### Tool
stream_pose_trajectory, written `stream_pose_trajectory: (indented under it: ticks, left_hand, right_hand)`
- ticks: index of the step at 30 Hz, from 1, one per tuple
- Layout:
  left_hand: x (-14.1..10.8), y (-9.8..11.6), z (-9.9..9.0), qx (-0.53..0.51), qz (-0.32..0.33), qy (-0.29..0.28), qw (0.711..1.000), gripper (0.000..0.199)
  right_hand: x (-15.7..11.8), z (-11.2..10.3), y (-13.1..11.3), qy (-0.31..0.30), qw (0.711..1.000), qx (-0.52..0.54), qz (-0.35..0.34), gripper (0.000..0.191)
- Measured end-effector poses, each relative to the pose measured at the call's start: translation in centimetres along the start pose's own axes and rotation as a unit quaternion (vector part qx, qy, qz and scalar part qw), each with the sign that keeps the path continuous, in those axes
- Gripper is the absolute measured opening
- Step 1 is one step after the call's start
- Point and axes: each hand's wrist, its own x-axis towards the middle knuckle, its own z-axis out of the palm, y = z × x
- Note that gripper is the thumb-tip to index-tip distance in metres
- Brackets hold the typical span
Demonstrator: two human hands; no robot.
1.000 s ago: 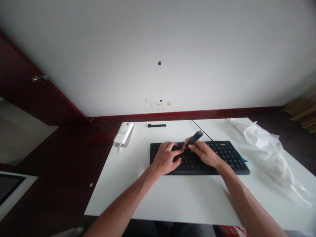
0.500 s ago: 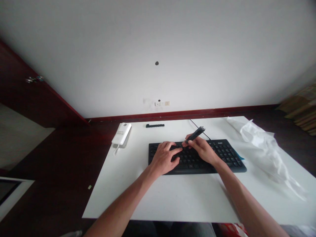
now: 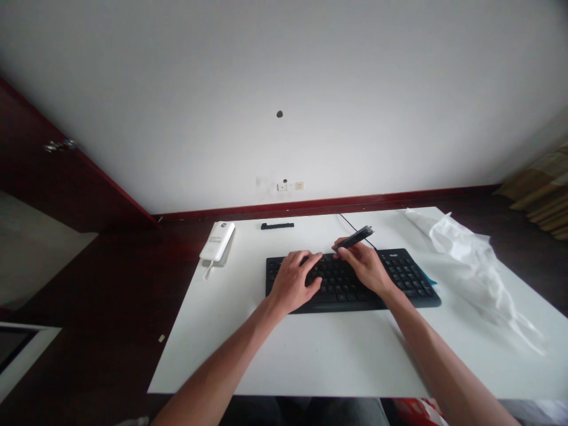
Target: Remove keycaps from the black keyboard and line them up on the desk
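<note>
Keyboard (image 3: 344,290) under both hands: left hand (image 3: 291,281) spread on its left part, right hand (image 3: 364,264) gripping tilted dark tool (image 3: 358,237) near top middle.

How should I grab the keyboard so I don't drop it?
I'd take the keyboard by its two short ends: left hand from the left, right hand from the right, once that one puts down the dark tool. It's long, thin and lies flat, so holding both ends should keep it level. Mind the cable behind it.
</note>
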Motion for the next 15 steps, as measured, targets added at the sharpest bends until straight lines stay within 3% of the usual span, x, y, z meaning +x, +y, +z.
stream_pose_trajectory:
  ticks: [4, 7, 12, 15]
  left_hand:
    - [0.1, 0.2, -0.2, -0.011, 0.006, 0.033, 0.999, 0.069]
    - [0.1, 0.4, 0.0, -0.011, 0.020, 0.035, 0.999, 0.078]
    - [-0.2, 0.1, 0.6, -0.007, 0.005, 0.005, 1.000, 0.067]
    - [-0.2, -0.7, 0.5, -0.016, -0.018, 0.005, 1.000, 0.060]
  right_hand:
    - [-0.3, 0.7, -0.4, 0.020, 1.000, 0.017, 0.008, 0.040]
    - [-0.9, 2.1, -1.3, -0.036, 0.999, 0.019, -0.014, 0.039]
    - [-1.6, 4.3, -2.6, -0.139, 0.990, 0.004, -0.036, 0.043]
    - [-1.3, 3.8, -2.5, -0.120, 0.991, -0.037, -0.045, 0.042]
